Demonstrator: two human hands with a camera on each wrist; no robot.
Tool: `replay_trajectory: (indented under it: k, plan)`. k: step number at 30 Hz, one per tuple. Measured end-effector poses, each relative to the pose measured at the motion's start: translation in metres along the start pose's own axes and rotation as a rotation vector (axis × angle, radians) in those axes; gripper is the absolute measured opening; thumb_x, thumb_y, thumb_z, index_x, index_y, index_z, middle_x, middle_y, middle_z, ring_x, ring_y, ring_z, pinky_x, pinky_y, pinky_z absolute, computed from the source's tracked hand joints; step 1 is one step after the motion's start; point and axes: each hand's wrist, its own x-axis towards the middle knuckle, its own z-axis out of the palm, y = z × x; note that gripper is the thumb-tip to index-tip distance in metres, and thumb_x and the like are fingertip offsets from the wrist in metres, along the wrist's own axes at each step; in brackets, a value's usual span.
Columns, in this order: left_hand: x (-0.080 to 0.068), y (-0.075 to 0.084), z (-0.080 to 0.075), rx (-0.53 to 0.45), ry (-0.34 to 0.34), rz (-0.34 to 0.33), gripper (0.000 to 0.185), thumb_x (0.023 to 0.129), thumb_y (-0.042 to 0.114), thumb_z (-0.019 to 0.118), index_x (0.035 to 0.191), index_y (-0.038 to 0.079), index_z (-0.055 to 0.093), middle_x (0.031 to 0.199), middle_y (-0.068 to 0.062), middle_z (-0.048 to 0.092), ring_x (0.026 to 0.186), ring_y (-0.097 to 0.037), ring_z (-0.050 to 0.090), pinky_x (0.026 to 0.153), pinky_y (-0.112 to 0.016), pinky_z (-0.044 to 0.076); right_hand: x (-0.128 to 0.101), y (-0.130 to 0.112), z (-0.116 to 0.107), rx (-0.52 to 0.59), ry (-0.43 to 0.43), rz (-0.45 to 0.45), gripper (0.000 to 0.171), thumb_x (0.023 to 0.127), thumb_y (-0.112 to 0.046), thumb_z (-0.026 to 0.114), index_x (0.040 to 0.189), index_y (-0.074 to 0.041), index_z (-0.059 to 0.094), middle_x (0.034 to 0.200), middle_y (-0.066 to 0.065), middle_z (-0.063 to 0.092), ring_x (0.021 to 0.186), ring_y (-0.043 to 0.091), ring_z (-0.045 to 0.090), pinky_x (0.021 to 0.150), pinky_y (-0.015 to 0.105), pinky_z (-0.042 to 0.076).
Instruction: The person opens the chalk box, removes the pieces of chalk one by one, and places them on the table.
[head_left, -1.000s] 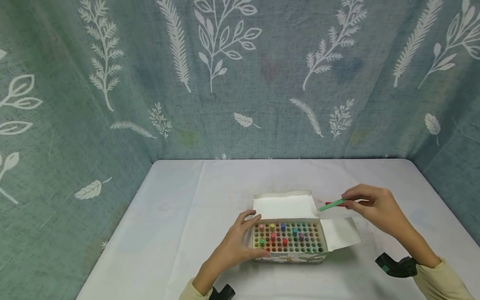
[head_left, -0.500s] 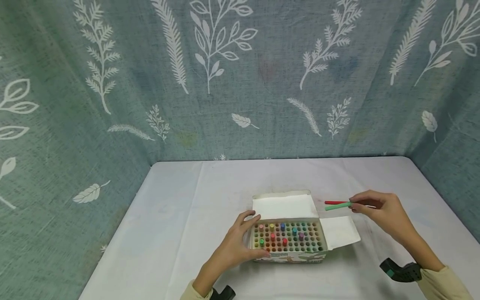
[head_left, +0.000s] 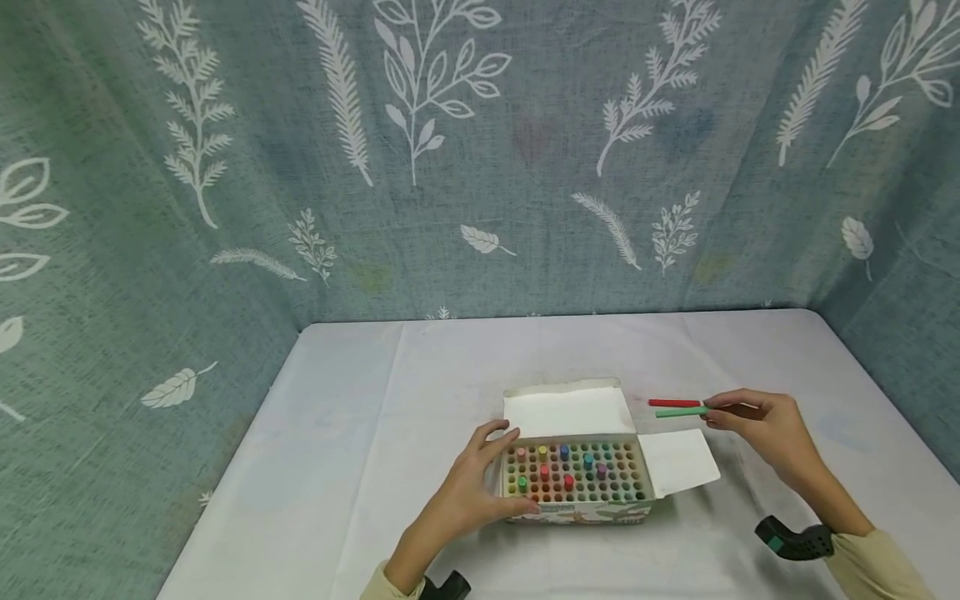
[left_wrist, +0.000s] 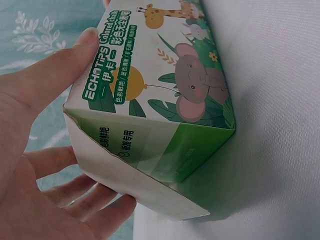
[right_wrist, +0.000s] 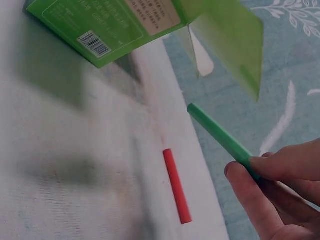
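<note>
My left hand grips the left end of an open box of colored chalk, thumb on its front side. Several chalk sticks of different colors stand in the box's grid of holes. In the left wrist view the printed front of the box shows an elephant and a giraffe. To the right of the box, my right hand pinches a green chalk stick near one end, its other end pointing left. A red chalk stick lies on the table beside it, apart from the fingers.
The box's lid flap is folded back and a side flap sticks out to the right. A white cloth covers the table. Patterned green-blue curtains hang behind it and at both sides.
My right hand has drawn a little to the right with the green chalk, which has turned to lie almost level beside the red one. The left hand stays on the box.
</note>
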Motion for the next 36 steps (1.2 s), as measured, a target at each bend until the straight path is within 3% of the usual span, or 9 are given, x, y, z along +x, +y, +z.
replay_trajectory:
  k: [3,9,13,17,23,31,36]
  plan:
    - [0.0,0.0,0.0,0.002,0.008,0.003,0.094,0.067,0.047,0.083,0.143,0.008,0.043,0.149,-0.01,0.028,0.131,-0.041,0.034,0.096,-0.06,0.042,0.0,0.006,0.003,-0.012,0.027,0.004,0.023,0.089,-0.023,0.068,0.105,-0.006,0.07,0.099,0.006,0.068,0.081,0.012,0.069,0.069,0.021,0.057]
    - [0.0,0.0,0.0,-0.005,0.004,0.001,0.094,0.068,0.049,0.082,0.144,0.01,0.042,0.149,-0.009,0.028,0.132,-0.04,0.034,0.097,-0.059,0.041,-0.003,-0.02,0.006,0.015,0.025,0.095,0.03,0.088,-0.022,0.07,0.104,0.004,0.069,0.097,0.01,0.068,0.077,0.011,0.069,0.067,0.024,0.058]
    - [0.0,0.001,-0.001,-0.012,-0.002,-0.004,0.094,0.068,0.05,0.081,0.144,0.012,0.041,0.15,-0.007,0.027,0.133,-0.038,0.033,0.098,-0.059,0.041,-0.004,-0.031,0.009,0.014,0.022,0.178,0.031,0.087,-0.02,0.07,0.103,0.006,0.068,0.092,0.004,0.069,0.076,0.007,0.068,0.066,0.021,0.057]
    - [0.001,0.001,-0.001,-0.017,-0.001,-0.011,0.095,0.067,0.051,0.081,0.144,0.012,0.041,0.15,-0.006,0.027,0.133,-0.036,0.033,0.098,-0.058,0.041,-0.003,-0.031,0.012,-0.018,0.003,0.21,0.029,0.088,-0.015,0.068,0.105,0.009,0.067,0.098,0.014,0.068,0.076,0.005,0.067,0.066,0.02,0.056]
    - [0.0,0.0,-0.001,-0.017,0.001,-0.009,0.094,0.068,0.05,0.081,0.144,0.011,0.042,0.15,-0.008,0.027,0.133,-0.037,0.033,0.097,-0.058,0.042,0.0,-0.029,0.014,-0.043,-0.016,0.222,0.028,0.09,-0.009,0.065,0.108,0.012,0.064,0.108,0.03,0.061,0.075,0.008,0.067,0.065,0.022,0.057]
    - [0.0,0.0,-0.001,-0.022,0.001,-0.012,0.095,0.068,0.051,0.081,0.144,0.012,0.042,0.15,-0.006,0.027,0.133,-0.037,0.033,0.098,-0.058,0.041,0.002,-0.025,0.017,-0.15,-0.012,0.204,0.022,0.088,-0.004,0.065,0.104,0.01,0.066,0.094,0.023,0.067,0.063,0.014,0.063,0.053,0.023,0.053]
    - [-0.001,0.001,-0.001,-0.017,0.001,-0.011,0.094,0.068,0.052,0.08,0.144,0.013,0.042,0.15,-0.005,0.027,0.133,-0.036,0.033,0.098,-0.058,0.041,0.002,-0.025,0.02,-0.205,-0.01,0.195,0.017,0.087,-0.002,0.065,0.101,0.008,0.068,0.091,0.021,0.067,0.065,0.015,0.061,0.049,0.022,0.05]
